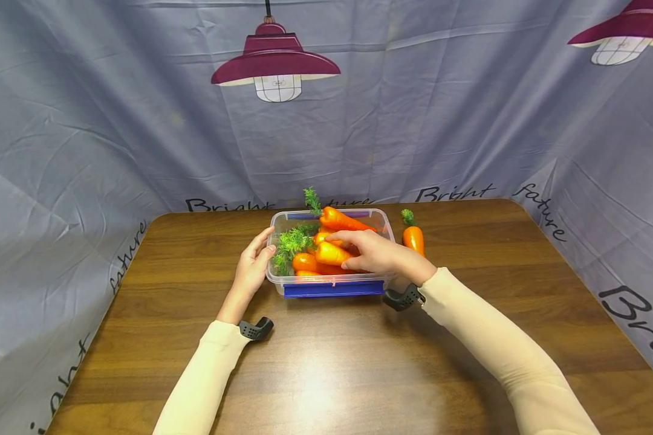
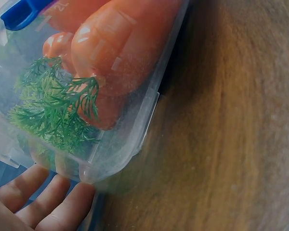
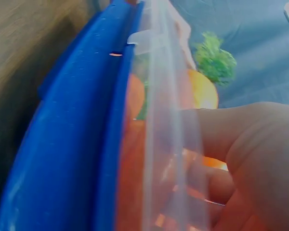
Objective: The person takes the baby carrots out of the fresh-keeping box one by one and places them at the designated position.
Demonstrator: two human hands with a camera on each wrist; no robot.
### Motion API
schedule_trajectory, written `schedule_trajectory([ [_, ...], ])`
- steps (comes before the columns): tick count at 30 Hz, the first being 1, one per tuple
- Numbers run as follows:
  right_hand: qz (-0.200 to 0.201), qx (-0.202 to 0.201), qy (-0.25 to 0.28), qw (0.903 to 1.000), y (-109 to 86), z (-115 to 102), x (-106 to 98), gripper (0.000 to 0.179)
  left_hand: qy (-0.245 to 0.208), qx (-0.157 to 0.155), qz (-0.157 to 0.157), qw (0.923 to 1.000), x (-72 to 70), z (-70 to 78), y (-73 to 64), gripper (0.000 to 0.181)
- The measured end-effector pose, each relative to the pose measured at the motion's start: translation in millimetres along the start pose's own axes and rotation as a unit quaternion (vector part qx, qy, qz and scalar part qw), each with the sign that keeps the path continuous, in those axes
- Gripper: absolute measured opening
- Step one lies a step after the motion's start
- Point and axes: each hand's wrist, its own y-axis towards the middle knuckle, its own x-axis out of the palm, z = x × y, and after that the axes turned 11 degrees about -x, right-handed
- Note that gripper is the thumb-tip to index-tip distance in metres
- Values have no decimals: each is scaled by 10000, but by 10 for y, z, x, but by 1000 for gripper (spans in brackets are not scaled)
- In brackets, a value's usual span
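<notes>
A clear plastic food container (image 1: 387,226) with blue latches stands on the table, holding several orange carrots (image 1: 344,219) with green leafy tops (image 1: 292,241). My right hand (image 1: 378,251) reaches over its right side and holds a lighter orange carrot (image 1: 329,254) between thumb and fingers, on top of the others. Seen from the right wrist, that thumb lies behind the clear wall. My left hand (image 1: 254,261) rests against the container's left end, thumb at the rim. The left wrist view shows its fingers (image 2: 67,204) extended and touching the outer wall.
One more carrot (image 1: 413,238) lies on the wooden table (image 1: 196,272) just right of the container, partly behind the right wrist. Grey curtains (image 1: 359,133) with printed lamps and lettering hang behind and at both sides.
</notes>
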Motion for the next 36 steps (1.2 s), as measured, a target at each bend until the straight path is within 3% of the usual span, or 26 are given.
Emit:
schedule_trajectory([
  [8,875,106,728,9934,-62,44,-180,71,90,4,44,9999,7,25,-12,48],
  [12,1215,422,1203,9844,-121,112,-278,74,88,-28,53,9999,4,24,-13,48],
  [17,1607,960,2296,9551,-220,239,-373,75,125,-2,79,9999,-2,7,-16,48],
  [25,2433,1463,3778,8813,-377,391,-427,73,151,-19,96,9998,6,-12,-15,48],
  [27,2577,1505,3970,8679,-421,420,-445,73,108,0,99,9999,8,-13,-14,48],
  [31,2780,1457,4329,8450,-514,460,-484,75,113,25,97,9999,11,-8,-9,48],
  [36,2909,1350,4455,8359,-653,514,-520,71,85,56,81,9999,7,-3,1,48],
])
